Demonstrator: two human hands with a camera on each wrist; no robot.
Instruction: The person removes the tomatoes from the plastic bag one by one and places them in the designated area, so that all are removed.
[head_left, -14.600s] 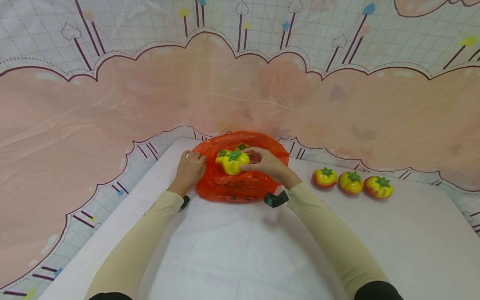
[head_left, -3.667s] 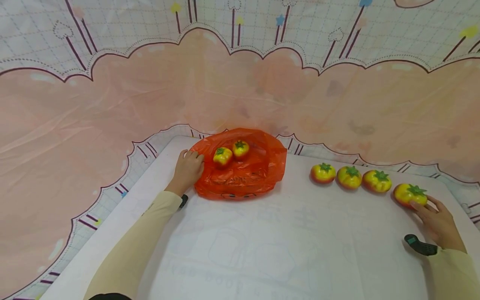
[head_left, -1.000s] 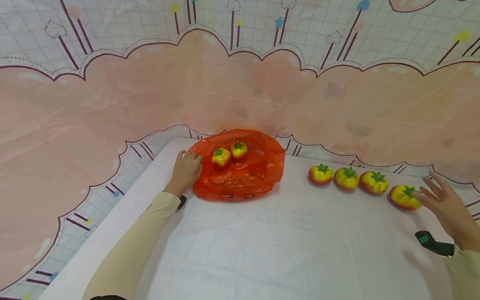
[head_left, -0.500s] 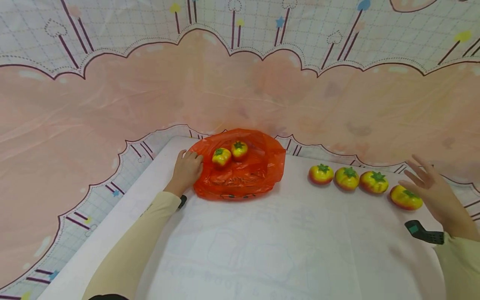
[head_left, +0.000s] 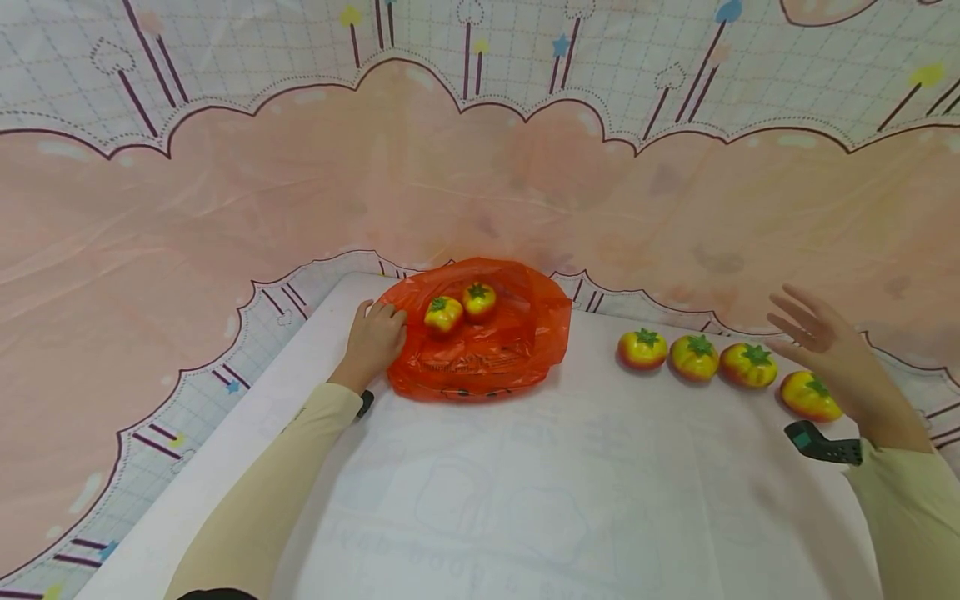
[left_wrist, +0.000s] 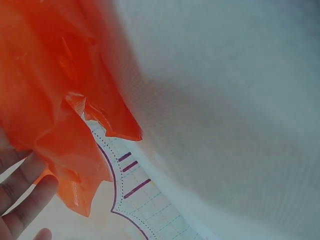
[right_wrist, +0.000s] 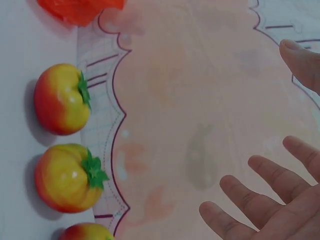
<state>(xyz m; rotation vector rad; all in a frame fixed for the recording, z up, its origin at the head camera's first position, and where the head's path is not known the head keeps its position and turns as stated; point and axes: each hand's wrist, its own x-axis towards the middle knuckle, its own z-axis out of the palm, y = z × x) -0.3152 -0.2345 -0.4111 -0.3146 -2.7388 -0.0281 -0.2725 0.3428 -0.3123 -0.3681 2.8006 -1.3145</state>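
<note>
My left hand [head_left: 375,337] grips the left edge of a red plastic bag [head_left: 480,367], its fingers bent over the rim. In the left wrist view several fingertips show against the bag [left_wrist: 75,150]. Inside the bag's mouth lie two yellow-red tomatoes [head_left: 443,315] with green leafy tops. My right hand [head_left: 836,358] is raised with spread fingers and holds nothing. It hovers above the right end of a row of similar tomatoes [head_left: 693,358]; the rightmost tomato [head_left: 810,396] is partly covered by the hand. In the right wrist view a tomato [right_wrist: 62,100] stands apart from the fingers.
A white table [head_left: 487,500] stretches under everything. Behind it hangs a pink patterned cloth [head_left: 480,183], which also runs along the table's far and left edges. A dark wrist strap [head_left: 823,446] sits at the right wrist.
Earlier my right hand held a tomato at the bag, later one at the row's right end. It has since released that one, risen and drifted left. The left hand has stayed at the bag.
</note>
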